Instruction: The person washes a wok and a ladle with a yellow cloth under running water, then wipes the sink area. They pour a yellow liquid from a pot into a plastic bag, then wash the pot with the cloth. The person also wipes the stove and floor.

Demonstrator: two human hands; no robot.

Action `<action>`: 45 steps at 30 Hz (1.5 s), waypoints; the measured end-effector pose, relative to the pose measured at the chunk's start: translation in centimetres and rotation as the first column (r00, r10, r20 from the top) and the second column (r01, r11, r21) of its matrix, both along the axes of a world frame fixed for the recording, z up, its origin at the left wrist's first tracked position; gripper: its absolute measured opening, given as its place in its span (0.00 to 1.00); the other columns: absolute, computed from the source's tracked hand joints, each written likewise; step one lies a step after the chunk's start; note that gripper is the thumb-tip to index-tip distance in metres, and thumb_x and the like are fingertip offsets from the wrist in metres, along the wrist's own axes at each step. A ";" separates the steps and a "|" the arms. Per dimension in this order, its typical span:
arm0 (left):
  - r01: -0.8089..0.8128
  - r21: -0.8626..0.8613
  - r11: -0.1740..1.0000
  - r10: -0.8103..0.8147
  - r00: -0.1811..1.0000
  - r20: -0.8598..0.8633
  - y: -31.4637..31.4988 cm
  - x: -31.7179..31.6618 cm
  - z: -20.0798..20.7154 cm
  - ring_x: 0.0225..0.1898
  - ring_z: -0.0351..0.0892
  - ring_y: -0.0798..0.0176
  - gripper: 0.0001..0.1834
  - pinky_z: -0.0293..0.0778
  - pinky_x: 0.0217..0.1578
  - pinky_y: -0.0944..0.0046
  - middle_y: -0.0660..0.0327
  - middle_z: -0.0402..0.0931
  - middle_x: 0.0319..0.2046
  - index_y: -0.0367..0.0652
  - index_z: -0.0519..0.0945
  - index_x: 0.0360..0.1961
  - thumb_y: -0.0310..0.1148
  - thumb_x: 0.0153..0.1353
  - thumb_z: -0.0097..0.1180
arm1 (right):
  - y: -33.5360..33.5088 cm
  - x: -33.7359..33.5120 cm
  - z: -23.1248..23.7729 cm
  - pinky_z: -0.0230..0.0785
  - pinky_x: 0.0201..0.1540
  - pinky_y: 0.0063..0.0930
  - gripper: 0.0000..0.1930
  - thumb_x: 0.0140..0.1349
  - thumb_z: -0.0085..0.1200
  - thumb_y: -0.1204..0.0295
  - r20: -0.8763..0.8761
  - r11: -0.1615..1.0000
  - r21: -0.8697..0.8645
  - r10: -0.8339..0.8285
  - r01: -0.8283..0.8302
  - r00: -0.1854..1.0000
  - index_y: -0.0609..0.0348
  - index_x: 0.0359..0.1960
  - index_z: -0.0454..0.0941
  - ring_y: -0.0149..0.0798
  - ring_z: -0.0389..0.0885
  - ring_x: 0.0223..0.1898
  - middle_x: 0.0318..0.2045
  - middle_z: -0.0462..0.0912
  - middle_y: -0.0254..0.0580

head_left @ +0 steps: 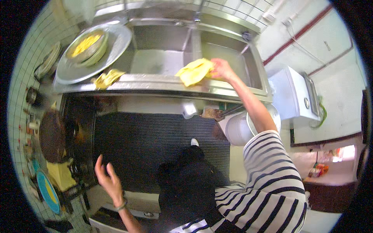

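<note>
My right hand (221,70) is closed on a yellow cloth (193,73), which hangs over the front rim of the steel double sink (151,82) near the divider between the basins. My left hand (109,179) is held out in the air at the lower left, fingers apart, with nothing in it. A second yellow cloth (108,79) lies crumpled on the sink's front edge at the left. Beside it, a wide metal basin (121,39) holds a bowl of yellow food pieces (86,44).
White buckets (237,130) stand on the floor right of the sink, next to a white appliance (293,93). A dark ribbed mat (132,151) covers the floor. At the left are a round brown board (52,134) and a blue round tray (48,194).
</note>
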State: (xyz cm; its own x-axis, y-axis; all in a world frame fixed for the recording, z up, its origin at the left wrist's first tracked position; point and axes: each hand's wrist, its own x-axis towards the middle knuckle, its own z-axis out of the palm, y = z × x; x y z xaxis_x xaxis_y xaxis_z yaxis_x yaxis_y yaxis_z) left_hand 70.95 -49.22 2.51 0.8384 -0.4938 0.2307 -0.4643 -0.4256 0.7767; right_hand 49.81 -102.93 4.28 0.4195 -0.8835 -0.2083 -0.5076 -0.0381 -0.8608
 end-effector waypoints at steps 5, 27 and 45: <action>0.536 0.039 0.843 -0.536 0.833 0.136 -23.6 -5.1 1.3 0.58 0.68 0.50 0.21 0.61 0.60 0.57 0.50 0.69 0.56 0.35 0.69 0.56 0.26 0.61 0.52 | 0.7 -12.7 -4.5 0.74 0.30 0.22 0.18 0.66 0.45 0.70 0.119 0.965 -0.248 0.117 -0.085 0.986 0.61 0.56 0.69 0.30 0.80 0.31 0.38 0.81 0.41; 0.332 0.615 0.715 -0.673 0.563 0.479 -48.2 -15.9 -4.4 0.65 0.52 0.42 0.26 0.48 0.63 0.43 0.48 0.54 0.65 0.50 0.67 0.60 0.45 0.61 0.45 | 9.5 -53.7 -36.3 0.74 0.44 0.36 0.12 0.56 0.50 0.74 0.225 -0.035 0.609 -0.950 0.792 -0.215 0.65 0.41 0.71 0.44 0.78 0.40 0.40 0.78 0.47; 0.373 0.519 0.769 -0.597 0.708 0.377 -46.3 -14.2 -3.2 0.66 0.52 0.46 0.27 0.45 0.65 0.43 0.53 0.59 0.63 0.52 0.73 0.55 0.48 0.55 0.53 | -7.8 -52.6 3.0 0.73 0.50 0.45 0.19 0.61 0.50 0.73 0.628 0.614 0.133 -0.659 0.778 0.413 0.72 0.51 0.65 0.47 0.74 0.50 0.48 0.73 0.56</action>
